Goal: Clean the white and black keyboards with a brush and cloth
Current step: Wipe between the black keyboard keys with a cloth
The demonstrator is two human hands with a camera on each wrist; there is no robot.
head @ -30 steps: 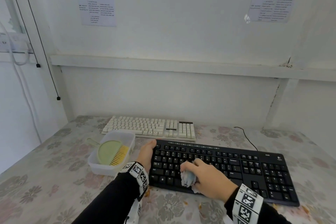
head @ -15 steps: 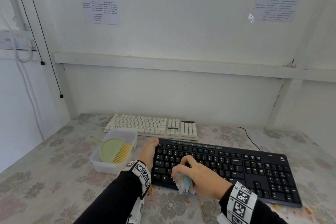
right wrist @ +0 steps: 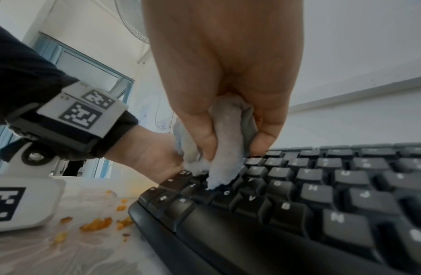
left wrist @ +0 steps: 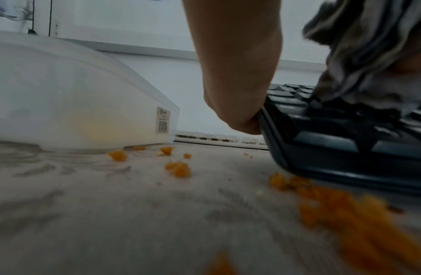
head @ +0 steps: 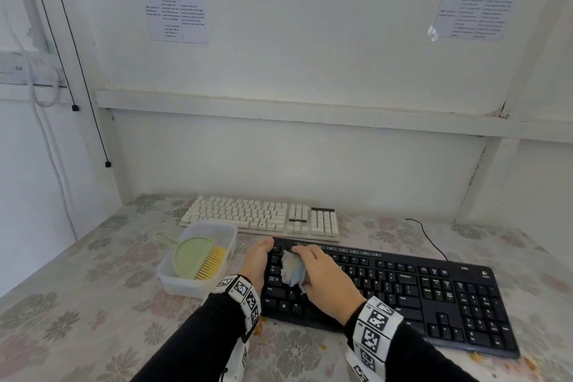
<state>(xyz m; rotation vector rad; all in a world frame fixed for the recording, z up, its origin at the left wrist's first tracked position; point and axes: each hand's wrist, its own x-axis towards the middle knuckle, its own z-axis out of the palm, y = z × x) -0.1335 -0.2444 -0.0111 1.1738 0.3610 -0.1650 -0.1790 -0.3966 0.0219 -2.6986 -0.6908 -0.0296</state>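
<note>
We see orange crumbs on the floral tablecloth (white walls behind); our right hand clamps the cloth on the black keyboard, our left hand grips its end.

left hand fingers hidden behind black keyboard edge. cloth mostly covered by right hand. brush handle partly hidden by tub rim. wall sheets text too small to read. crumbs blurred in left wrist view.

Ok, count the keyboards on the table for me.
2. The white keyboard lies at the back by the wall; the black keyboard lies in front of it, nearer the person. None looks hidden.
</note>
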